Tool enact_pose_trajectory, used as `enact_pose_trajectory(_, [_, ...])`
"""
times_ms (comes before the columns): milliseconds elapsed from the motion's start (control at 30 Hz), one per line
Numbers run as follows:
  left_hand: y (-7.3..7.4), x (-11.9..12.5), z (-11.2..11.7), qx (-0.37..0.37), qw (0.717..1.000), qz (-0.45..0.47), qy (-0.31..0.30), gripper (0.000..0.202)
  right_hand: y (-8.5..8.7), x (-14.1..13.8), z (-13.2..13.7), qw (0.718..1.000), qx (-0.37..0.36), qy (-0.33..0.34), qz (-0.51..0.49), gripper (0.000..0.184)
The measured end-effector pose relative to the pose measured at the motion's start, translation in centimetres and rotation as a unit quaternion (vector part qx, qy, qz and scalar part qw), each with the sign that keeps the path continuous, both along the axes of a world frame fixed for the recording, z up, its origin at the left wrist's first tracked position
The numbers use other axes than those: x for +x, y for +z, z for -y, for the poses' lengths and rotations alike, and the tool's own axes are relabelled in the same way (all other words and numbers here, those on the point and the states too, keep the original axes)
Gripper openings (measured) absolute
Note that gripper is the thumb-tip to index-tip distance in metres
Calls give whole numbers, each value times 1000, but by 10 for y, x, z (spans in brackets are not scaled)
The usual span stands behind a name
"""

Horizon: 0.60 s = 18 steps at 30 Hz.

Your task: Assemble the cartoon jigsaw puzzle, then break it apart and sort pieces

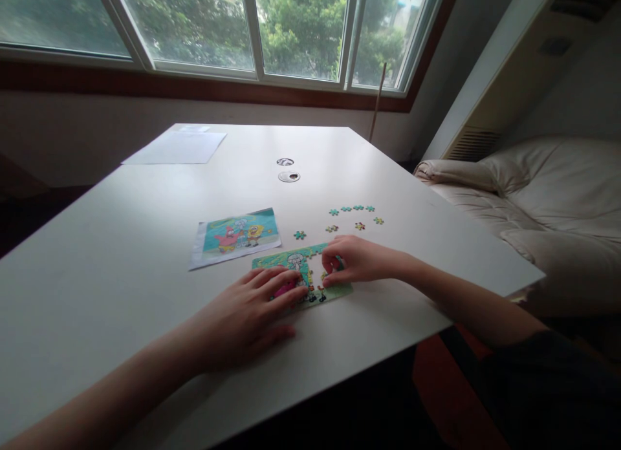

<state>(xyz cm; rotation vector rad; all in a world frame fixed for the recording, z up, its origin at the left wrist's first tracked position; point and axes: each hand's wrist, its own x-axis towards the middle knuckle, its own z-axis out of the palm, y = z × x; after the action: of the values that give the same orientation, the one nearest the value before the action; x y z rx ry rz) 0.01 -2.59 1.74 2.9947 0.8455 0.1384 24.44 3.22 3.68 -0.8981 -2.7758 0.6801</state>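
A partly assembled cartoon jigsaw puzzle [317,297] lies near the front of the table, with a white gap right of its middle. My left hand [262,301] rests flat over its left side, fingers stretched out and thumb on the tabletop. Over the gap, my right hand [347,261] is closed in a pinch, with a small yellowish puzzle piece [323,278] at its fingertips, mostly hidden. Behind the puzzle are several loose pieces, among them a green one [299,235] and a multicoloured one [359,226]. Left of them lies a printed reference picture [237,235] with the cartoon figures.
On the white table [121,269], a blank sheet [177,147] lies at the far left. Two round discs, a nearer one [289,176] and a farther one [285,161], sit toward the back. Beyond the right edge stands a cream sofa [548,198]. Windows line the far wall.
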Motion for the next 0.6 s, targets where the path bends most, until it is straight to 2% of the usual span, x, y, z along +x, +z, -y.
enact_pose_trajectory(133, [0,0,0,6,1000,4,-5,47,1,9,-11,999,28,-16,-12,23])
enact_pose_trajectory(267, [1,0,0,2,1000,-4,-1,47,-8,26,-34,988,106,-108,-13,17])
enact_pose_trajectory(367, [0,0,0,2,1000,0,-1,47,-16,34,-48,981,121,-152,-20,16])
enact_pose_trajectory(600, [-1,0,0,13,1000,9,-5,47,-24,27,-57,981,113,-153,-24,20])
